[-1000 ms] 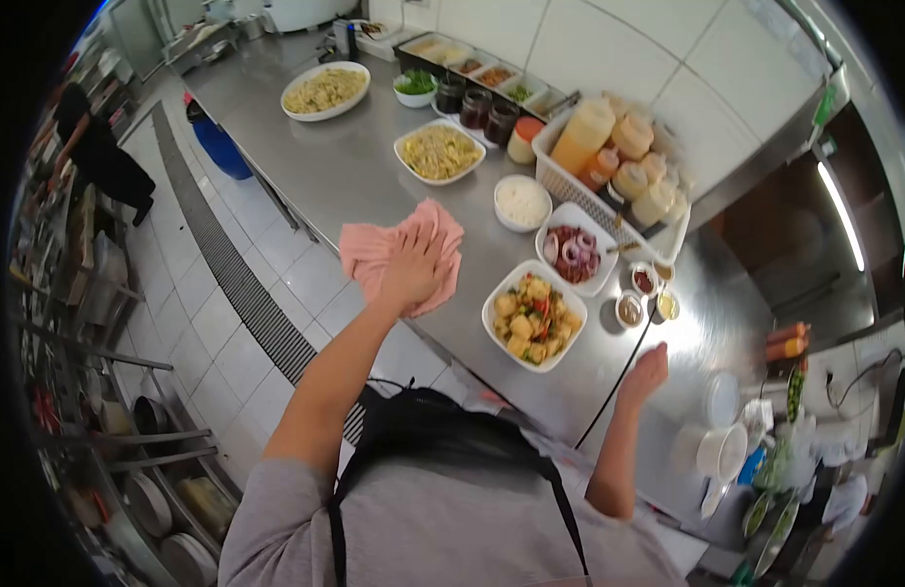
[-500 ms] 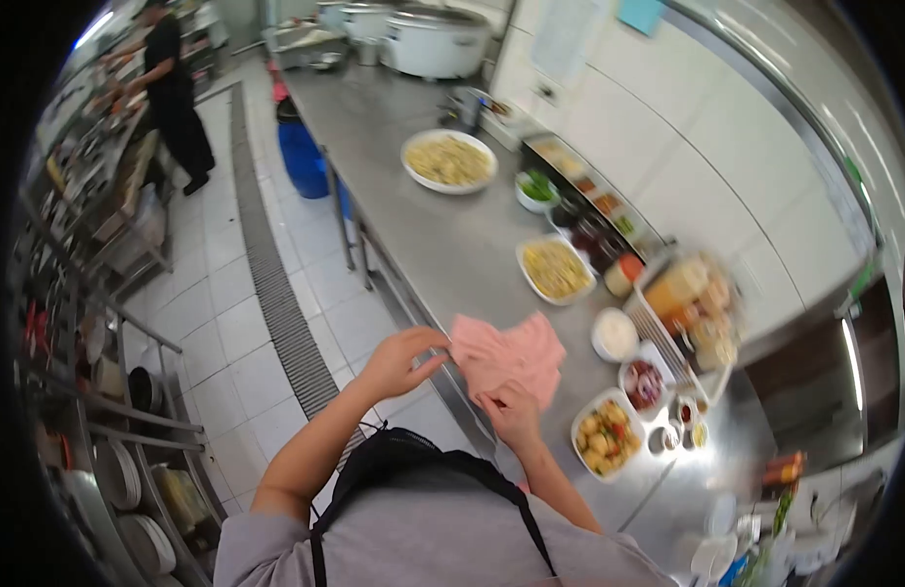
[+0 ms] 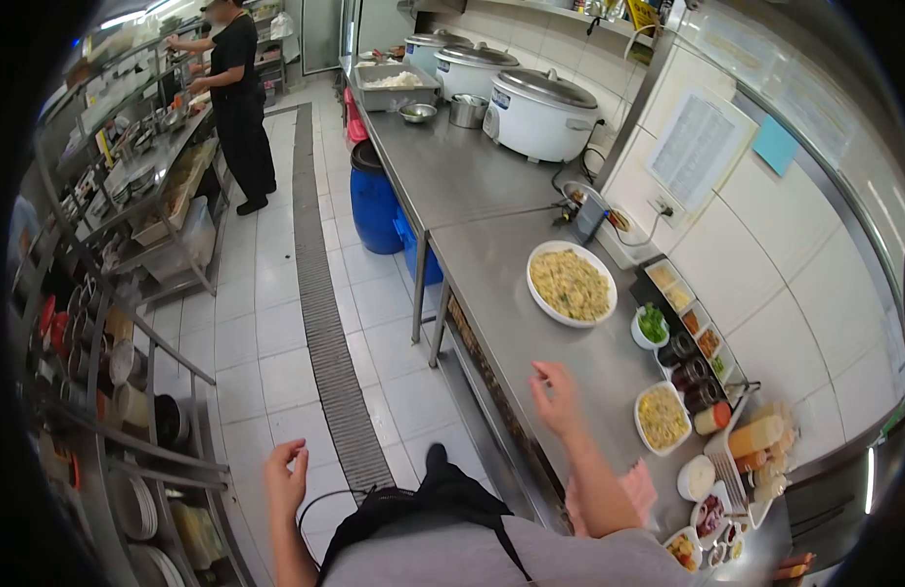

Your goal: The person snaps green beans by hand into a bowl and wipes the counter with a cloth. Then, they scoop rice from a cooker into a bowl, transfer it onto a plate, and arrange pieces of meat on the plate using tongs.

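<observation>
My left hand (image 3: 286,474) hangs over the tiled floor beside my body, loosely curled and holding nothing. My right hand (image 3: 556,399) is above the steel counter, fingers partly bent and apart, with nothing in it. A pink cloth (image 3: 642,492) lies crumpled on the counter, partly hidden under my right forearm. Ahead of my right hand stands a white round bowl of yellow food (image 3: 570,284). To its right is a smaller white dish of similar yellow food (image 3: 662,419). A small bowl of green herbs (image 3: 651,326) stands between them, near the wall.
Large rice cookers (image 3: 540,115) stand at the counter's far end. Sauce bottles fill a basket (image 3: 758,440) along the wall. A blue barrel (image 3: 376,201) is under the counter's left edge. Shelves with plates (image 3: 130,504) stand left. A person in black (image 3: 239,108) works at the far left.
Both hands have come off the pink cloth, which now lies on the counter. My left hand moved left, my right forward. The view has swung toward the aisle and far counter.
</observation>
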Tool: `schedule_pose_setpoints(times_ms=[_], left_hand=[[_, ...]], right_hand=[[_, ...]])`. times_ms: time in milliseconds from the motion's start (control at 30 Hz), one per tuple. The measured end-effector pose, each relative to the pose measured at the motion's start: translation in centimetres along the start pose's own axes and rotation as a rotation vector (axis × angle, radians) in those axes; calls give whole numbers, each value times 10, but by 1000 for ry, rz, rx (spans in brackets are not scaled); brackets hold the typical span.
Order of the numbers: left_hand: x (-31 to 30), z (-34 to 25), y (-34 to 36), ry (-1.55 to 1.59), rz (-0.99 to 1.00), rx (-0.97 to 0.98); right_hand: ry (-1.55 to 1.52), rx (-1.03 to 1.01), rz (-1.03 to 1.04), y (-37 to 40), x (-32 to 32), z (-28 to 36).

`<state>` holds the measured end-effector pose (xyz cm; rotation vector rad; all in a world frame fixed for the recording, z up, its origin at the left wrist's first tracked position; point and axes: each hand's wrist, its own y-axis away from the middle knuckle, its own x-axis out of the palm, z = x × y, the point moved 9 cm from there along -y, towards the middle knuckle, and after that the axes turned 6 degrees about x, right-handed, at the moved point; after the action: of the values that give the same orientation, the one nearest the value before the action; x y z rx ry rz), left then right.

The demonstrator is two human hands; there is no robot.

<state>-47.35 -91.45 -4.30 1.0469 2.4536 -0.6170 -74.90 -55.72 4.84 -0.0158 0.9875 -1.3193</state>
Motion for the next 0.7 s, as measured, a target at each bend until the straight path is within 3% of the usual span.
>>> schedule_pose_setpoints(times_ms=[33, 133, 200, 300, 433, 567, 700], left_hand=[[10, 5, -18, 5, 1, -9], [43, -4, -83, -12, 49, 52], [63, -20, -134, -91, 48, 125], [84, -10, -211, -42, -43, 59], [130, -32, -313, -25, 109, 84], [159, -60, -397, -44, 172, 172], [195, -86, -437, -6, 268, 364]], right_hand=[[174, -162, -35, -25, -1, 0], [249, -177, -3, -112, 4, -39], [-2, 128, -119, -168, -3, -69], [-14, 104, -132, -224, 61, -91], [-115, -7, 222, -258, 187, -67], [-186, 36, 476, -276, 227, -60], [-130, 121, 273, -279, 191, -89]])
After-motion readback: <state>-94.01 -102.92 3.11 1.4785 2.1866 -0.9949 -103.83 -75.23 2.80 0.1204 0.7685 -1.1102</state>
